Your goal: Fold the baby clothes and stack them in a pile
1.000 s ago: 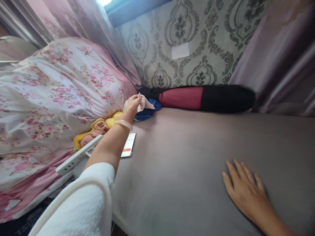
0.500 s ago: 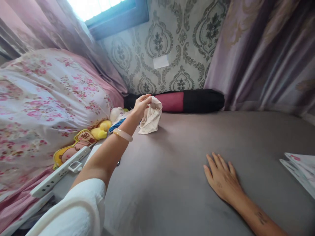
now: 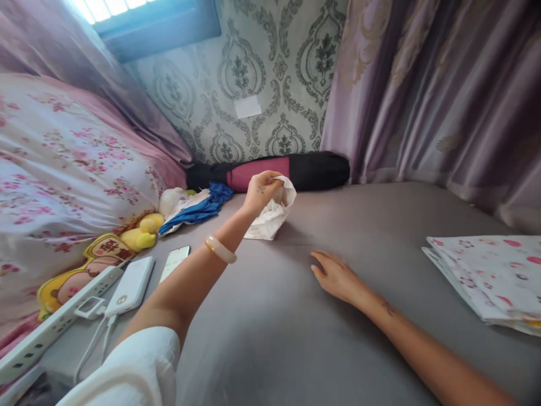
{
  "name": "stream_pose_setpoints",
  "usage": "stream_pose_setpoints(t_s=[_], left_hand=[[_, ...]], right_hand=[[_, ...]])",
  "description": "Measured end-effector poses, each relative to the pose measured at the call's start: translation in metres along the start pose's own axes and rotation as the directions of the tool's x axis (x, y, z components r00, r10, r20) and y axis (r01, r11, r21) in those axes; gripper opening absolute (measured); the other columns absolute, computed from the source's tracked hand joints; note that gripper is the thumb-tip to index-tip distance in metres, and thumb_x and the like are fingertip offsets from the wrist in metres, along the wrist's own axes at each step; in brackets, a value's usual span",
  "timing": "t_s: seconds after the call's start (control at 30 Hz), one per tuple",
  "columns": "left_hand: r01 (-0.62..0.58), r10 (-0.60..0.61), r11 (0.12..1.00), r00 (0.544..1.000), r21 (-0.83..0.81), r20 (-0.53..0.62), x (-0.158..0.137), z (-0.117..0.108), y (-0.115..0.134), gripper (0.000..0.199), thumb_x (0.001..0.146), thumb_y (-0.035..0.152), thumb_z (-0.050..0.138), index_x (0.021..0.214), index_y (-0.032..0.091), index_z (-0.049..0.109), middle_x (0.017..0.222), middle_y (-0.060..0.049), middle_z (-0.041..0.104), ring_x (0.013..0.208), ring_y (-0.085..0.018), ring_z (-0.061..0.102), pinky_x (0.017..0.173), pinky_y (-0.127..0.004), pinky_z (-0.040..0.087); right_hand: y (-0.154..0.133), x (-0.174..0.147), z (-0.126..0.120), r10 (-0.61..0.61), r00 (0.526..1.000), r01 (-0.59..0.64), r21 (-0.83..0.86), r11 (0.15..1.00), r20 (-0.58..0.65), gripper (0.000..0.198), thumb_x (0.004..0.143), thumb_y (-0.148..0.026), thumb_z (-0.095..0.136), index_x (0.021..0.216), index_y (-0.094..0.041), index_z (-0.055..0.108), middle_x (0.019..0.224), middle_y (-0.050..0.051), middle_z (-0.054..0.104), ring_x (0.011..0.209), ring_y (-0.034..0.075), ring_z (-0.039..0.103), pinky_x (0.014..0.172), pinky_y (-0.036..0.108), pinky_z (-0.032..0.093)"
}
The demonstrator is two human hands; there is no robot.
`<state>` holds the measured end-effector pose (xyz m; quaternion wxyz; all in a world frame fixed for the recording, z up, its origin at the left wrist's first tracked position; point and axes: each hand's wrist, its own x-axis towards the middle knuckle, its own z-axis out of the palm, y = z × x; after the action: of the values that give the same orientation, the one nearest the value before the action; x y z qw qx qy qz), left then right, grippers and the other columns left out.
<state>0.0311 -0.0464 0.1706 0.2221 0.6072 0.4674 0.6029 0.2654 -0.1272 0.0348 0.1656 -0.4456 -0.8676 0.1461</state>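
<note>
Fingers (image 3: 274, 176) and thumb of the left hand (image 3: 258, 192) pinch the upper edge of a crumpled white cloth (image 3: 270, 221), which hangs down over the middle of the gray bed sheet (image 3: 262, 321); whether its lower hem touches the sheet, I cannot tell. The right hand (image 3: 338, 276) is just below and to the right of the cloth, its fingers reaching toward it and slightly parted from the thumb (contact between that hand and the sheet is hard to judge). A pale bangle (image 3: 220, 249) circles the left forearm, above a white sleeve (image 3: 147, 361). Left of the cloth, a blue and white garment (image 3: 196, 211) lies rumpled beside a yellow plush toy (image 3: 139, 239). Nearer the person are a smartphone (image 3: 176, 258), a white power bank (image 3: 130, 286) with a cable plugged in, and a long white power strip (image 3: 59, 324) next to a yellow cartoon cushion (image 3: 78, 279). Beyond the hands, a black and dark-red cylindrical bag (image 3: 257, 173) lies along the patterned wallpaper (image 3: 279, 73). Well off to the right sits a folded printed cloth (image 3: 494, 273), white with pink motifs.
</note>
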Motion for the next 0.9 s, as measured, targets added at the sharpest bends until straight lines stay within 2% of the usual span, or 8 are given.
stream_pose_setpoints(t_s=[0.1,0.23,0.33,0.43,0.53,0.63,0.8,0.9], left_hand=[[-0.018,0.017,0.995,1.0,0.101,0.019,-0.004,0.012,-0.002,0.011,0.072,0.021,0.063,0.079,0.018,0.071,0.074,-0.002,0.071,0.076,-0.018,0.066,0.074,-0.029,0.049],[-0.066,0.054,0.966,0.997,0.249,0.057,-0.011,0.023,0.002,0.011,0.075,0.026,0.064,0.077,0.019,0.072,0.069,-0.002,0.07,0.071,-0.017,0.065,0.071,-0.029,0.048],[-0.089,0.075,0.922,0.996,0.376,0.051,-0.016,0.028,0.007,0.015,0.073,0.033,0.067,0.076,0.019,0.073,0.066,-0.002,0.068,0.066,-0.017,0.061,0.067,-0.029,0.045],[-0.092,0.082,0.907,0.996,0.41,0.042,-0.019,0.031,0.01,0.016,0.072,0.037,0.069,0.074,0.021,0.072,0.063,-0.001,0.065,0.063,-0.016,0.057,0.064,-0.028,0.042],[-0.094,0.09,0.903,0.996,0.419,0.029,-0.02,0.03,0.01,0.015,0.07,0.037,0.071,0.07,0.022,0.069,0.06,0.0,0.06,0.063,-0.016,0.054,0.064,-0.028,0.039],[-0.072,0.08,0.872,0.997,0.484,0.004,-0.021,0.025,0.012,0.022,0.071,0.04,0.071,0.063,0.021,0.063,0.059,0.0,0.055,0.067,-0.017,0.052,0.065,-0.029,0.037],[-0.083,0.124,0.842,0.991,0.532,-0.041,-0.018,0.01,0.008,0.044,0.076,0.047,0.069,0.05,0.021,0.044,0.06,-0.002,0.047,0.076,-0.02,0.05,0.074,-0.031,0.038],[-0.068,0.103,0.888,0.993,0.455,-0.053,-0.016,0.001,0.0,0.046,0.076,0.048,0.069,0.051,0.02,0.043,0.064,-0.002,0.048,0.083,-0.02,0.05,0.074,-0.03,0.039]], right_hand=[[-0.022,0.017,-0.003,-0.015,1.0,0.018,0.248,0.969,-0.014,0.044,0.089,-0.021,0.043,0.13,-0.012,0.056,0.13,0.015,0.061,0.122,0.024,0.056,0.105,0.041,0.042],[-0.052,0.043,0.0,0.03,0.998,0.004,0.554,0.832,-0.052,0.047,0.087,-0.021,0.048,0.133,-0.017,0.052,0.126,0.013,0.063,0.113,0.023,0.061,0.094,0.039,0.05],[-0.067,0.064,0.006,0.095,0.994,-0.036,0.672,0.739,-0.051,0.055,0.084,-0.02,0.05,0.138,-0.019,0.047,0.129,0.013,0.06,0.108,0.021,0.063,0.09,0.036,0.052],[-0.075,0.081,0.011,0.189,0.982,-0.109,0.73,0.675,-0.028,0.06,0.082,-0.019,0.052,0.141,-0.02,0.044,0.132,0.013,0.058,0.105,0.02,0.065,0.091,0.035,0.051],[-0.075,0.089,0.014,0.267,0.963,-0.155,0.754,0.639,-0.028,0.059,0.08,-0.017,0.053,0.138,-0.021,0.047,0.13,0.01,0.061,0.105,0.02,0.065,0.09,0.033,0.051],[-0.068,0.091,0.015,0.286,0.957,-0.152,0.781,0.606,-0.036,0.052,0.08,-0.016,0.051,0.132,-0.018,0.053,0.124,0.01,0.064,0.106,0.02,0.064,0.088,0.03,0.051],[-0.042,0.088,0.007,0.359,0.927,-0.096,0.852,0.514,-0.111,0.028,0.081,-0.029,0.054,0.101,-0.017,0.069,0.096,0.005,0.073,0.091,0.018,0.067,0.082,0.029,0.052],[-0.028,0.086,-0.007,0.43,0.891,-0.083,0.88,0.467,-0.144,0.024,0.077,-0.033,0.059,0.091,-0.015,0.069,0.089,0.005,0.071,0.085,0.018,0.065,0.077,0.029,0.053]])
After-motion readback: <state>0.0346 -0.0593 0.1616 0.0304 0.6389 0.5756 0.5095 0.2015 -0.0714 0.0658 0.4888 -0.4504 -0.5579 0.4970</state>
